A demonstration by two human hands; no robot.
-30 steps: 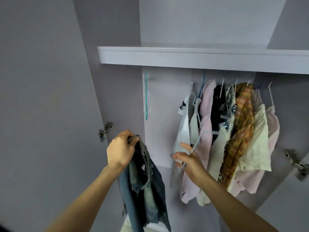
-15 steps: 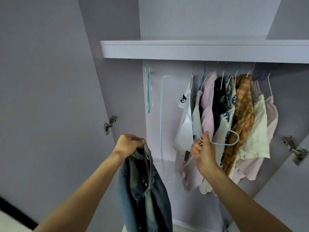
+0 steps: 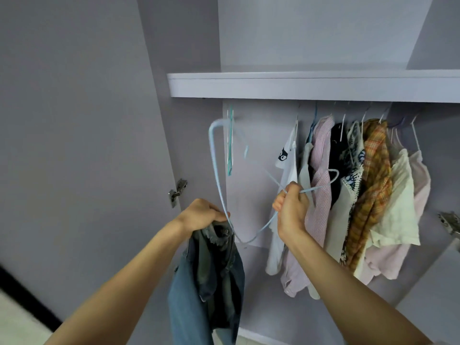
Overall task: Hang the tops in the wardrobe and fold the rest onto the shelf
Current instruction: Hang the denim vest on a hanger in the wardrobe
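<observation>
left hand (image 3: 199, 215) fisted at 7 o'clock gripping fabric, right hand (image 3: 291, 210) fisted at 5 o'clock pinching wire, both forearms raised

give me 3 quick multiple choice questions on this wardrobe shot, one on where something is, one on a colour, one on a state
1. Where do the hung tops sit?
A. right part of the rail
B. on the shelf
C. on the floor

2. What colour is the hanger in the right hand?
A. red
B. light blue
C. black

3. What is the left hand doing?
A. hanging open
B. gripping the denim garment
C. pressing the door

Answers: 1 A, they crowd the right under the shelf; 2 B, its wire is pale blue; 3 B, fingers curl round the denim.
</observation>
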